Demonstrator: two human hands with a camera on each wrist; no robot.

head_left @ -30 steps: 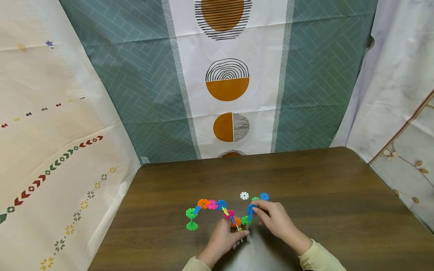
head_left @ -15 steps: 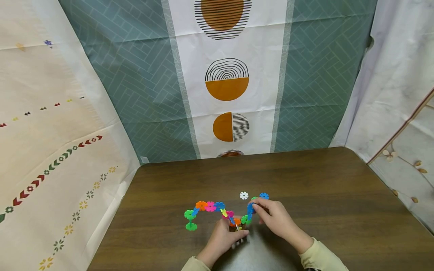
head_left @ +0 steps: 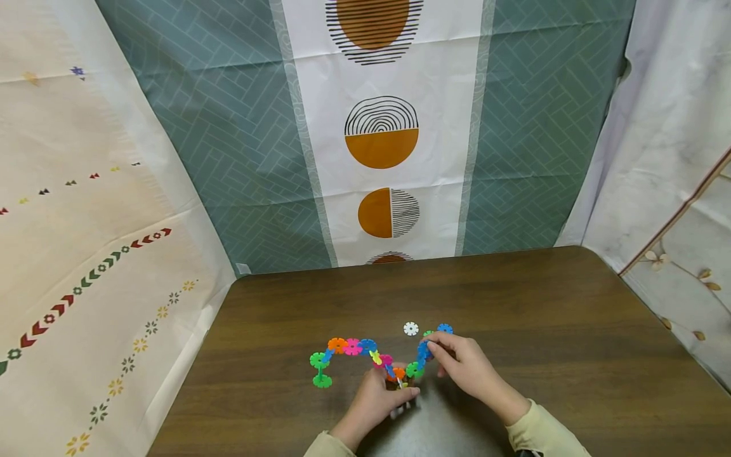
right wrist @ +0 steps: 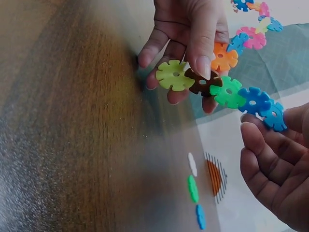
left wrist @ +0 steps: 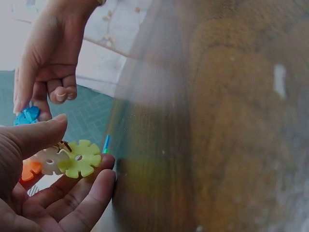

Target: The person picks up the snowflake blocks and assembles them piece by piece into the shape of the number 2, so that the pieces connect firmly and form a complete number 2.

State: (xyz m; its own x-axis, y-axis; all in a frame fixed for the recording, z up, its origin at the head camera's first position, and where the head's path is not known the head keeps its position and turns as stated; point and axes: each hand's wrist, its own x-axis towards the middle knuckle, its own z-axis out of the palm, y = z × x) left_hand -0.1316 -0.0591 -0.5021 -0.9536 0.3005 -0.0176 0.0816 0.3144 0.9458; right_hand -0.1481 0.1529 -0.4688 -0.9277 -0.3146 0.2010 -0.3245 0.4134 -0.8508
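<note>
A chain of slotted plastic flower discs (head_left: 352, 346) in several colours curves across the space before me, its green end off to the left. My left hand (head_left: 374, 397) holds the chain near its lowest point, the thumb over a brown disc (right wrist: 199, 88). Beside that, a yellow-green disc (left wrist: 79, 158) sticks out past the fingers, and a white disc (left wrist: 50, 162) and an orange disc (right wrist: 224, 57) join on. From the brown disc a green disc (right wrist: 227, 92) and a blue disc (right wrist: 253, 100) lead to a last blue disc (right wrist: 274, 116), pinched by my right hand (head_left: 471, 369).
On the dark wooden table (head_left: 274, 311) behind my right hand lie a loose white disc (head_left: 411, 329), a green disc (right wrist: 193, 188) and a blue disc (head_left: 445, 328). Patterned cloth (head_left: 381, 190) hangs behind the table, with more cloth at both sides.
Both hands keep their hold on the chain. My right hand has shifted very slightly to the right, and the chain's left part has dipped and risen a little.
</note>
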